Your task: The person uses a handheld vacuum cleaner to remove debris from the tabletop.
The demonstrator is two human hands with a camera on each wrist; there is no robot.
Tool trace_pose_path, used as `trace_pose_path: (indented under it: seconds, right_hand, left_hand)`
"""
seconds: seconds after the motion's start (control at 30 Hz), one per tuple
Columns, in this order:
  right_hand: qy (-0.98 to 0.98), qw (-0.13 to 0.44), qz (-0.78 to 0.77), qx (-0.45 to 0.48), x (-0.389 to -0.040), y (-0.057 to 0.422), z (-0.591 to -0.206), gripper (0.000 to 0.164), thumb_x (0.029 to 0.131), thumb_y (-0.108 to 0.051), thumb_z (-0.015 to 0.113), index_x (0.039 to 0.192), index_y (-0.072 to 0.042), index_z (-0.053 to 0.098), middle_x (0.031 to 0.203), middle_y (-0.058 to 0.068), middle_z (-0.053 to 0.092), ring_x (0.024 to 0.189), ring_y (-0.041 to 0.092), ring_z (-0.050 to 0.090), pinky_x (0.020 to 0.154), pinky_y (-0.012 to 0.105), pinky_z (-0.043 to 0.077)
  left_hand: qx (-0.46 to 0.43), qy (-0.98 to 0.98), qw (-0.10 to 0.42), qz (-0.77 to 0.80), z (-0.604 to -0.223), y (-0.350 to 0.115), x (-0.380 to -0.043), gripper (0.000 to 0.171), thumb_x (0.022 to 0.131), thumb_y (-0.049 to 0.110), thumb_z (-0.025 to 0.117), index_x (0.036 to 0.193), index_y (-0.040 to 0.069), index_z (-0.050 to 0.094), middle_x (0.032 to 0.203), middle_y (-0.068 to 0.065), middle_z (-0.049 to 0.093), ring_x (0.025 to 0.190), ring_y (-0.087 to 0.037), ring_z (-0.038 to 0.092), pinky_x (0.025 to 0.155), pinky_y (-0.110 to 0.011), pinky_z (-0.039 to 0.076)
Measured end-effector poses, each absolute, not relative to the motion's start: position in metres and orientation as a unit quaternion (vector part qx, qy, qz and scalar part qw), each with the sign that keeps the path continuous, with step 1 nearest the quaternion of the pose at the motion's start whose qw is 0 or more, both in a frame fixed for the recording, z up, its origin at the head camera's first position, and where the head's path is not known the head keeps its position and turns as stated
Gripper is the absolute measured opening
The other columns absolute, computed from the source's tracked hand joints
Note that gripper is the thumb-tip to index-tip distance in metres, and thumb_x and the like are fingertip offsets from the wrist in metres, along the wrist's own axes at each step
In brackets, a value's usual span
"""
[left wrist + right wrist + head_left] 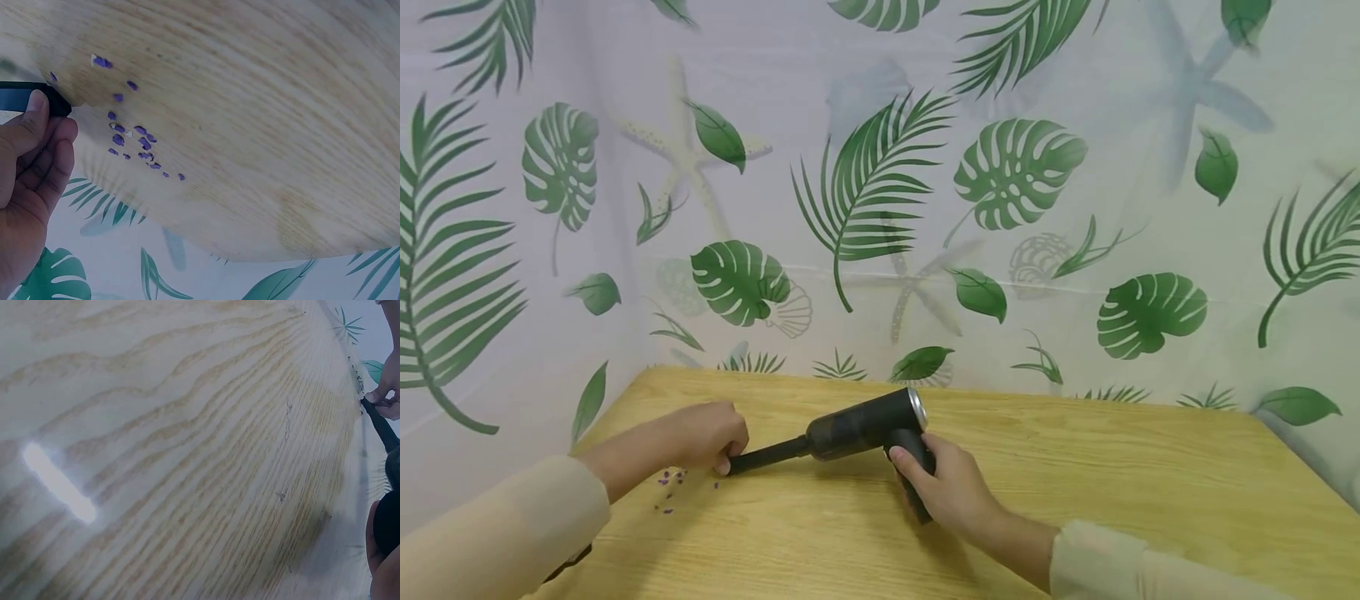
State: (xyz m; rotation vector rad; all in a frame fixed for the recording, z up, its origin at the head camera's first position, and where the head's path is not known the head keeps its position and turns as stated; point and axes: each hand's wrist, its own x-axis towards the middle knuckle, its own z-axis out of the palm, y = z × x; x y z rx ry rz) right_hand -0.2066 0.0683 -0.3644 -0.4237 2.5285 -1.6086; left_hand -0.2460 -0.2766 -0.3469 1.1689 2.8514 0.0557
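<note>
A black handheld vacuum cleaner [857, 427] with a silver-rimmed end is held over the table. My right hand [955, 487] grips its handle, thumb on the near side. At the far end of its long narrow nozzle [771, 455], my left hand [711, 437] pinches the tip. In the left wrist view the thumb of the left hand [31, 150] lies along the slanted nozzle tip [57, 100]. Small purple bits [145, 142], some with whitish pieces among them, lie scattered just beyond the tip. The right wrist view catches only part of the vacuum [384, 512] at its edge.
A wood-grain table [1112, 492] spreads under both hands. Behind and to the left hangs a white cloth [880, 333] printed with green leaves, meeting the table's back edge. A dark object [568, 562] shows beneath the left sleeve.
</note>
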Motion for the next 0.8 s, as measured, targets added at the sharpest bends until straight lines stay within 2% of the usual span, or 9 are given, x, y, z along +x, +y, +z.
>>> trace_pose_path:
  seconds: [0.23, 0.47, 0.67, 0.8]
  right_hand:
    - [0.828, 0.068, -0.536, -0.151, -0.204, 0.071, -0.364, 0.042, 0.100, -0.036, 0.059, 0.110, 0.005, 0.057, 0.082, 0.013, 0.065, 0.059, 0.017, 0.063, 0.055, 0.031, 0.056]
    - [0.823, 0.077, -0.540, -0.156, -0.203, 0.072, -0.364, 0.043, 0.100, -0.037, 0.059, 0.110, 0.005, 0.057, 0.078, 0.012, 0.063, 0.058, 0.016, 0.062, 0.055, 0.030, 0.056]
    - [0.825, 0.084, -0.536, -0.158, -0.201, 0.073, -0.366, 0.043, 0.101, -0.037, 0.059, 0.109, 0.005, 0.058, 0.077, 0.009, 0.062, 0.059, 0.015, 0.062, 0.056, 0.030, 0.056]
    - [0.823, 0.087, -0.537, -0.161, -0.200, 0.073, -0.367, 0.043, 0.100, -0.037, 0.059, 0.111, 0.005, 0.058, 0.078, 0.008, 0.061, 0.059, 0.015, 0.062, 0.056, 0.030, 0.056]
  left_hand:
    - [0.381, 0.923, 0.037, 0.040, -0.346, -0.276, -0.236, 0.056, 0.065, -0.007, 0.081, 0.057, 0.020, 0.033, 0.060, 0.012, 0.020, 0.057, -0.004, 0.018, 0.054, -0.019, 0.023]
    - [0.388, 0.920, 0.037, 0.036, -0.346, -0.277, -0.232, 0.034, 0.067, -0.002, 0.084, 0.059, 0.016, 0.056, 0.057, 0.014, 0.046, 0.054, 0.001, 0.032, 0.052, -0.016, 0.036]
    - [0.390, 0.919, 0.050, 0.039, -0.346, -0.277, -0.227, 0.036, 0.067, -0.003, 0.084, 0.057, 0.016, 0.054, 0.057, 0.014, 0.039, 0.054, 0.000, 0.027, 0.051, -0.016, 0.032]
    - [0.390, 0.918, 0.059, 0.043, -0.346, -0.279, -0.226, 0.034, 0.067, -0.002, 0.084, 0.059, 0.016, 0.057, 0.058, 0.015, 0.045, 0.055, 0.002, 0.031, 0.051, -0.016, 0.035]
